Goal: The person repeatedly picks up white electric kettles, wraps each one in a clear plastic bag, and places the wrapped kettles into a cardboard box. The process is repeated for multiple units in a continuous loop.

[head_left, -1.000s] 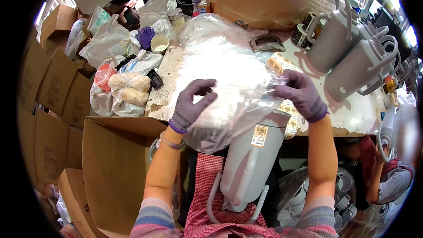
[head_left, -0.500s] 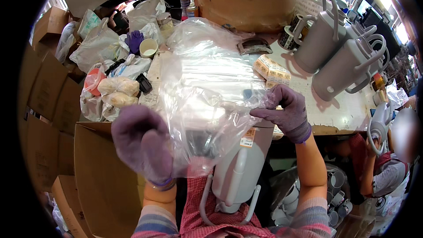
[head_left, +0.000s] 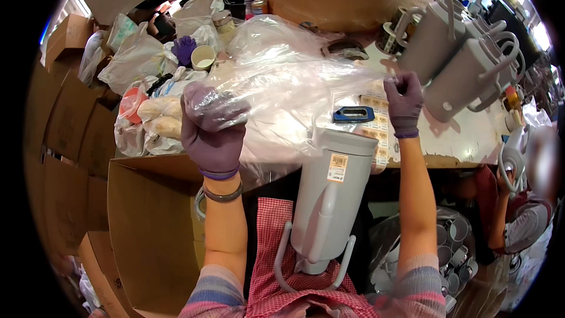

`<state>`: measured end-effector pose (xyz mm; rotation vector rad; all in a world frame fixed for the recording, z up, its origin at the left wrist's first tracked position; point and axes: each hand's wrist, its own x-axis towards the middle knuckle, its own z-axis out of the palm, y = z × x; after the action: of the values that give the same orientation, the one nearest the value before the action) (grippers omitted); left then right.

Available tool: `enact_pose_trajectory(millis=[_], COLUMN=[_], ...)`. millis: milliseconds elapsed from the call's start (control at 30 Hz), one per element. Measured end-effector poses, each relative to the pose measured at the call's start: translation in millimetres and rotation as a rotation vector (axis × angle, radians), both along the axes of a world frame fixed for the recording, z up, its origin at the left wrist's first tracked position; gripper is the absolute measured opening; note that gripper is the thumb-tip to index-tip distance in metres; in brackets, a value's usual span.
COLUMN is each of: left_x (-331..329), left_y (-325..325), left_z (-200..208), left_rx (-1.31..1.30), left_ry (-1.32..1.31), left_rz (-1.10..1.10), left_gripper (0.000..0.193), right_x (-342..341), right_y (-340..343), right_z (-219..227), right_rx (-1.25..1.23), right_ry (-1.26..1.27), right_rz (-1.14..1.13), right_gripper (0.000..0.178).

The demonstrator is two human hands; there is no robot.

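Observation:
A clear plastic bag (head_left: pixel 318 79) is stretched between my two gloved hands, above the bench. My left hand (head_left: pixel 213 132), in a purple glove, is closed with its fingers curled at one end of the film, which partly covers them. The thumb and fingers of my right hand (head_left: pixel 405 105), gloved too, pinch the bag's other edge. Below the film, a large grey handled jug (head_left: pixel 335 200) stands bottom up in my lap, against a red checked apron (head_left: pixel 272 224). Its carrying loop points down, and an orange and white label (head_left: pixel 338 168) is stuck near its base.
Behind the jug, a blue-and-black tool (head_left: pixel 353 114) lies by label sheets (head_left: pixel 379 135). Grey jugs (head_left: pixel 465 73) stand at right on the bench (head_left: pixel 465 141). An open carton (head_left: pixel 153 229) is at left, a bag of cups (head_left: pixel 453 247) lower right. A co-worker (head_left: pixel 527 218) handles another grey jug.
Both hands have risen and moved farther from me, lifting the bag off the jug's base. The left hand has closed on the film, and the blue-and-black tool is now uncovered.

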<state>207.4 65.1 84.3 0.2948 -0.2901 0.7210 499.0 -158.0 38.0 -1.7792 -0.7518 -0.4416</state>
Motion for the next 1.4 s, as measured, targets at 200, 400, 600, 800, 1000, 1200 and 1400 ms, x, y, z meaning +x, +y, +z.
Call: enact_pose_trajectory(millis=[200,400,600,800,1000,1200,1400], left_x=[18,-21,-84,-54,-73,-89,-123], left_y=[-17,-82,-205,-163,-130,-89,-257], left_z=[-7,-98,-86,-86,-82,-10,-19], left_rx=[1.391,0.927,1.364,0.661,0.236,0.257,1.514], left_ry=[0.237,0.981,1.116,1.065,1.046,0.971,0.384], left_rz=[0.077,-0.09,0.257,0.436,0.381,0.481,0.334], left_gripper=[0.007,0.021,0.072,0.065,0.06,0.011,0.038], right_x=[-29,-165,-215,-319,-330,-329,-320], right_y=[-61,-149,-168,-152,-194,-200,-159], right_z=[-116,-153,-45,-1,-131,-98,-3], right_rx=[0.108,-0.808,-0.775,-0.686,0.582,-0.155,-0.195], right_ry=[-0.21,-0.134,0.147,0.191,1.525,0.544,-0.224], right_rz=[-0.052,0.631,0.255,0.419,0.389,0.29,0.544], right_gripper=[0.016,0.021,0.031,0.077,0.042,0.011,0.026])
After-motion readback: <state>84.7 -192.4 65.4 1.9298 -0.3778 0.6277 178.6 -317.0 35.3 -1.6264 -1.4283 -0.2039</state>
